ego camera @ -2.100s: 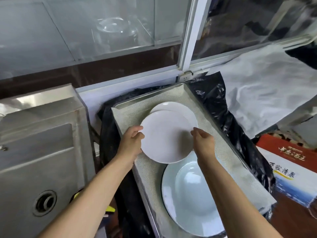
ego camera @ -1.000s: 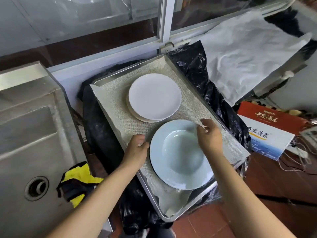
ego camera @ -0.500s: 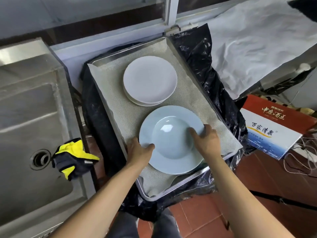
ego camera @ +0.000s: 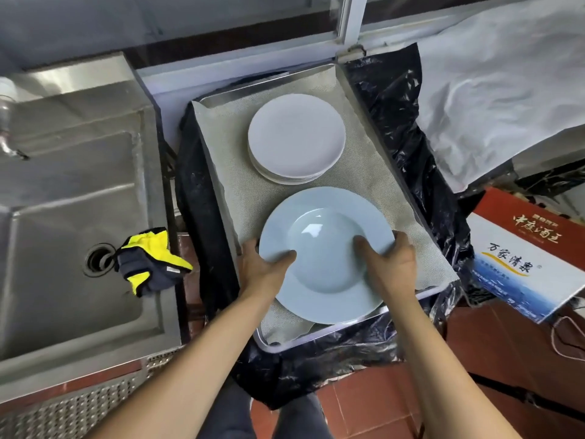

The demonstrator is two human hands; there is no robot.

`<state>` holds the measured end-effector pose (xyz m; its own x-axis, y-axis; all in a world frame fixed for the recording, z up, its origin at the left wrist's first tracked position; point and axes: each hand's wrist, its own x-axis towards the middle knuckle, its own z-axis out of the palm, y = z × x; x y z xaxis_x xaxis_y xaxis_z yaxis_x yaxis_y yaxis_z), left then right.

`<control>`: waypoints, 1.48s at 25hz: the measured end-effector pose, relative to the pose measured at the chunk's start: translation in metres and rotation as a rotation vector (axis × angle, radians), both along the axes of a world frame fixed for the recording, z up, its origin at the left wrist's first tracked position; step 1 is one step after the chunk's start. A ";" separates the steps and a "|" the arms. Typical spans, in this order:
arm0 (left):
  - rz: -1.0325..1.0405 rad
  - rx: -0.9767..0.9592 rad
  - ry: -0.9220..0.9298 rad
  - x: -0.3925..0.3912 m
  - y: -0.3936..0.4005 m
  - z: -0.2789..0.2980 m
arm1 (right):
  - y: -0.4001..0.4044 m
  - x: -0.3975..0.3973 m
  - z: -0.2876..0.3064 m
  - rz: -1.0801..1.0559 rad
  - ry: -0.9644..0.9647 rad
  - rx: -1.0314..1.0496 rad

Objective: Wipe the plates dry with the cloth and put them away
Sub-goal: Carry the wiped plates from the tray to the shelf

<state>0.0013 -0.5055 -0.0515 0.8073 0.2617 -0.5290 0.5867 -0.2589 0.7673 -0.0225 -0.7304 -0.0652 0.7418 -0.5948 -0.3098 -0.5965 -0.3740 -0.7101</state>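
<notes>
The pale blue plate point(ego camera: 326, 258) is gripped at the tray's point(ego camera: 421, 293) near edge, fingers curled round its rim by left hand point(ego camera: 262, 267) and right hand point(ego camera: 389, 264). White plates point(ego camera: 296, 137) are stacked at the far end; the cloth point(ego camera: 152, 261) is draped over the sink point(ego camera: 63, 185).

Steel sink point(ego camera: 72, 198) at left, round drain point(ego camera: 96, 259) in its basin; black plastic sheet point(ego camera: 408, 147) under and around the tray; white crumpled sheet point(ego camera: 503, 99) upper right; red-and-white printed carton point(ego camera: 525, 251) at right, on red tiled floor point(ego camera: 373, 403); window frame point(ego camera: 349, 20) behind.
</notes>
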 end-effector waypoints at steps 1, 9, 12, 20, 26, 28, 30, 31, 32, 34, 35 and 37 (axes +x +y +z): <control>0.021 -0.020 -0.017 -0.004 0.003 0.004 | 0.002 -0.001 0.006 0.003 -0.026 0.007; 0.218 -0.136 -0.094 -0.036 0.051 0.052 | 0.051 -0.005 0.056 0.106 -0.145 0.119; 0.311 -0.149 -0.127 -0.055 0.079 0.067 | 0.078 0.003 0.069 0.201 -0.167 0.138; 0.679 -0.110 -0.260 -0.140 0.177 0.102 | 0.203 0.002 0.103 0.603 -0.166 0.228; 1.021 -0.002 -0.325 -0.244 0.247 0.129 | 0.324 -0.044 0.129 0.910 -0.167 0.307; 1.114 0.016 -0.328 -0.287 0.266 0.134 | 0.363 -0.071 0.135 1.012 -0.178 0.323; 1.220 0.048 -0.344 -0.339 0.284 0.138 | 0.403 -0.109 0.140 1.126 -0.168 0.333; 1.263 0.074 -0.354 -0.364 0.292 0.140 | 0.420 -0.129 0.142 1.177 -0.154 0.345; 1.309 0.098 -0.366 -0.392 0.299 0.142 | 0.436 -0.152 0.144 1.230 -0.138 0.365; 1.399 0.121 -0.372 -0.451 0.310 0.148 | 0.467 -0.204 0.149 1.333 -0.127 0.395; 1.445 0.119 -0.368 -0.482 0.313 0.151 | 0.481 -0.231 0.151 1.376 -0.130 0.398; 1.525 0.132 -0.376 -0.543 0.321 0.157 | 0.510 -0.287 0.155 1.459 -0.133 0.421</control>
